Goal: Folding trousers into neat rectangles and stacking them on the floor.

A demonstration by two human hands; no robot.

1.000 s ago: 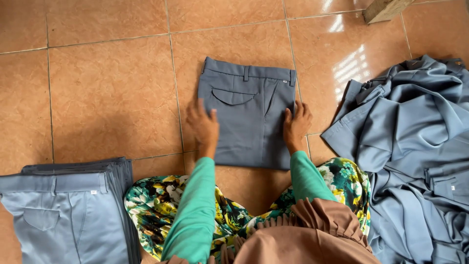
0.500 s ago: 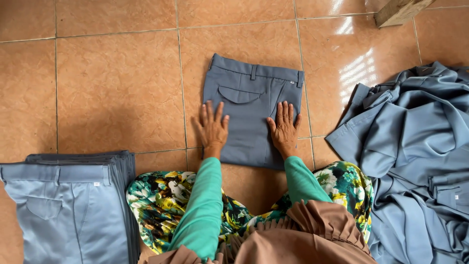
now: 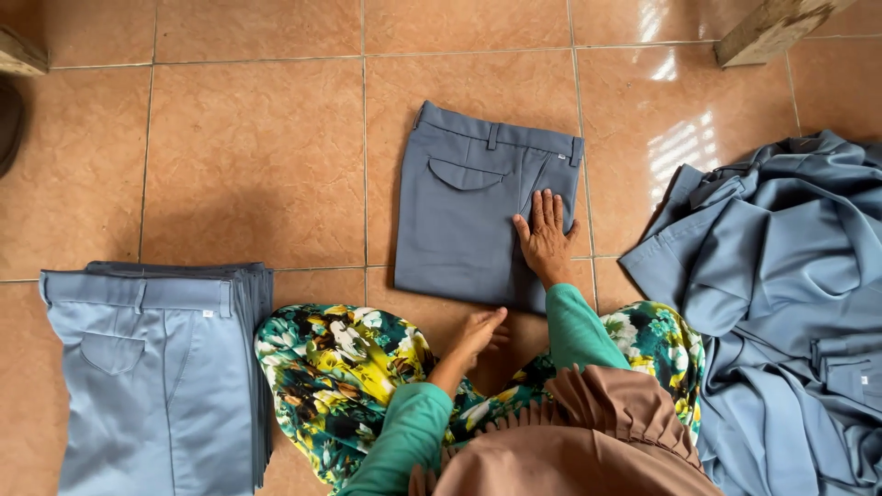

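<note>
A folded pair of grey trousers (image 3: 482, 216), smooth woven cloth squared into a neat rectangle, lies on the glossy terracotta floor tiles (image 3: 248, 156) between a stack of folded trousers (image 3: 156, 367) and a rumpled heap of unfolded ones (image 3: 790, 303). The right hand (image 3: 547, 237) presses flat on it, fingers spread, gripping nothing. The left hand (image 3: 478, 332) hovers loosely open and empty near its front edge.

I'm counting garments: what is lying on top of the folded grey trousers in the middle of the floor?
Only the right hand, flat on the folded grey trousers. The cloth under the palm is hidden. The left hand is off them, near their front edge.
</note>
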